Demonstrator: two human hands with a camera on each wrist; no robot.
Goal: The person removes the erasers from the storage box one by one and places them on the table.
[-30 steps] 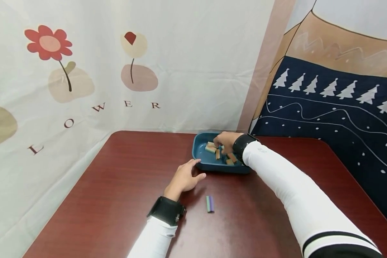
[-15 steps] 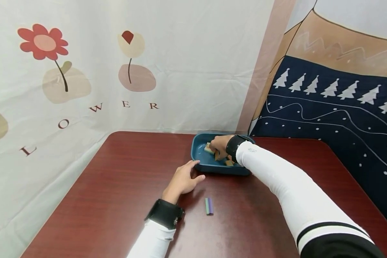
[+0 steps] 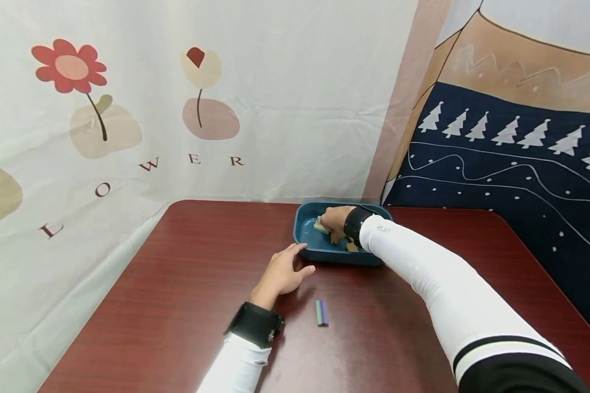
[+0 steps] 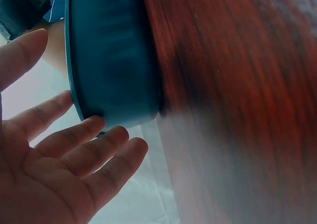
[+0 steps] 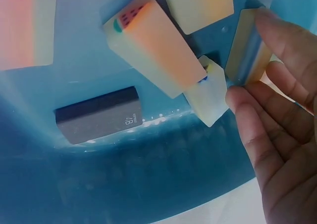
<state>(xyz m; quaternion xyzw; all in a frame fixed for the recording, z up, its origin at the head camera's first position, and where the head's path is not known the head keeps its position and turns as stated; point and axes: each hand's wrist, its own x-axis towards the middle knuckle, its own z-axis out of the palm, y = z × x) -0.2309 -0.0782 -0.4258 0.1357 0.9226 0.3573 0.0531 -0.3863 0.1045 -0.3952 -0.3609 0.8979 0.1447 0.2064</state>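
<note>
A blue rectangular tray [image 3: 319, 255] stands at the table's far edge. My right hand [image 3: 336, 219] reaches down into it. In the right wrist view, its thumb and fingertips pinch a small tan block with a blue stripe [image 5: 246, 48] by the ends. Around it lie a pale orange block with a watermelon print [image 5: 153, 45], a white block [image 5: 210, 97] and a dark grey block [image 5: 99, 115]. My left hand [image 3: 280, 273] is spread, its fingertips touching the tray's near left corner. On the table in front lies a green and purple bar [image 3: 322, 313].
The reddish-brown table [image 3: 201, 262] carries the tray and the bar. A white curtain with flower prints [image 3: 285, 109] hangs behind it. At the right hangs a dark blue cloth with tree prints [image 3: 496, 169].
My right hand has moved slightly left and lower inside the tray, over the tan block. The left hand has stayed at the tray's corner.
</note>
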